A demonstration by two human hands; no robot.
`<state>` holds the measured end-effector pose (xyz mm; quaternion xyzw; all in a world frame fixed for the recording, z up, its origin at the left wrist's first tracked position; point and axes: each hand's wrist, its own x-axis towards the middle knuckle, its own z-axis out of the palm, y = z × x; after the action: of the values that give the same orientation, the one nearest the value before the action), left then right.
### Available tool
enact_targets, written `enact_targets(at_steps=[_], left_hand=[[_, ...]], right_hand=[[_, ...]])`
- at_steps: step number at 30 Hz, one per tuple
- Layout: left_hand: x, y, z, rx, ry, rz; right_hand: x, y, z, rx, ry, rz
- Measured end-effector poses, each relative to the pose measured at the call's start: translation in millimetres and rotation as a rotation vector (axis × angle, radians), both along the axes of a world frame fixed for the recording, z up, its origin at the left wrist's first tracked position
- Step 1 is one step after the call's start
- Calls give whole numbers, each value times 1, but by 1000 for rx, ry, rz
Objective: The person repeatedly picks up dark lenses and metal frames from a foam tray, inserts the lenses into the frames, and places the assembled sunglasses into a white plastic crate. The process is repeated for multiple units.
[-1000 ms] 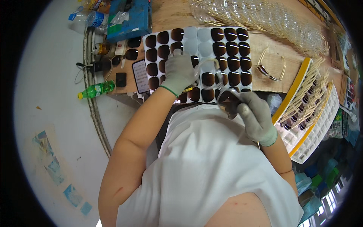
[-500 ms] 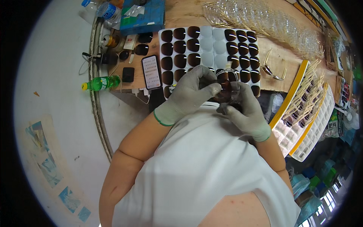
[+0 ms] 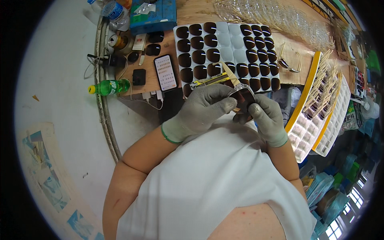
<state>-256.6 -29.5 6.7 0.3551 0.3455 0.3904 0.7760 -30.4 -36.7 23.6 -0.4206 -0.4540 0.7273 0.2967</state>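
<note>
Both my hands wear grey gloves and meet in front of my belly on one pair of sunglasses (image 3: 245, 96). The pair has a clear rim, a dark brown lens and a pale temple sticking up and away. My left hand (image 3: 202, 109) pinches its left side between thumb and fingers. On the other side, my right hand (image 3: 267, 119) has its thumb pressed on the lens edge, its fingers curled underneath. Beyond them lies a white tray (image 3: 226, 41) with rows of brown lenses. A yellow strip-like thing (image 3: 211, 80) shows just past my left hand; its kind is unclear.
At left are a phone (image 3: 165, 73), a green bottle (image 3: 110, 87), loose dark lenses (image 3: 153, 49) and a blue box (image 3: 154, 20). Clear eyeglass frames (image 3: 276, 20) are heaped at the back. Sunglasses (image 3: 291, 66) lie right of the lens tray, near yellow-edged trays (image 3: 303, 136) holding more glasses.
The sunglasses have been turned, so the brown lens and raised temple now show plainly. My right hand has tilted, bringing its thumb onto the lens. The whole view has shifted slightly.
</note>
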Motion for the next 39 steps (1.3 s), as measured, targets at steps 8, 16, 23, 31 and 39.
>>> enact_targets(at_steps=[8,16,23,31,39], left_hand=[[-8,-1,2,216,218,-95],[-6,0,-1,419,231,-170],[11,4,19,869,465,-120],[62,33,30,727,308,-361],[153,56,6,859,764,-297]], right_hand=[[-8,-19,6,-56,-107,-30],[-7,-36,7,-40,-111,-155],[2,-43,31,312,-428,-189],[60,-13,37,326,-259,22],[151,37,-28,389,-548,156]])
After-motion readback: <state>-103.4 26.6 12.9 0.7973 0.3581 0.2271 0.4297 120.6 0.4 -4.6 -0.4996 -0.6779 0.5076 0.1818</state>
